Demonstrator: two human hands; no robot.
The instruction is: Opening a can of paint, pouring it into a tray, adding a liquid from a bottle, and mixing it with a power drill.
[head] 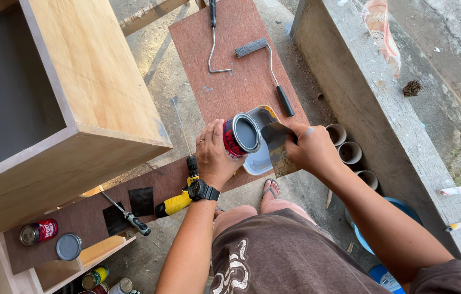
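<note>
The left hand (212,155) wraps its fingers around a red paint can (240,135), holding it tipped on its side so the open mouth, full of grey paint, faces a small white tray (260,158) just beside it. The right hand (311,148) pinches a flat dark scraper (277,146) between thumb and fingers, the blade lying across the tray next to the can's mouth. All this is above the near end of a reddish-brown board (241,65) that runs away from the person. Farther along that board lie a paint roller (266,68) with a grey sleeve and black handle, and a bare roller frame (212,38) near the far edge. A second brown board (83,223) reaches toward the left; on it are a yellow drill (179,198) close under the left wrist, a screwdriver (127,215), two dark squares, a closed red can (37,232) and a loose lid (69,246) at the left end. A large plywood box (78,92) with a grey inside fills the upper left. Three short pipe ends (350,152) stand against a concrete ledge (361,92) on the right.
</note>
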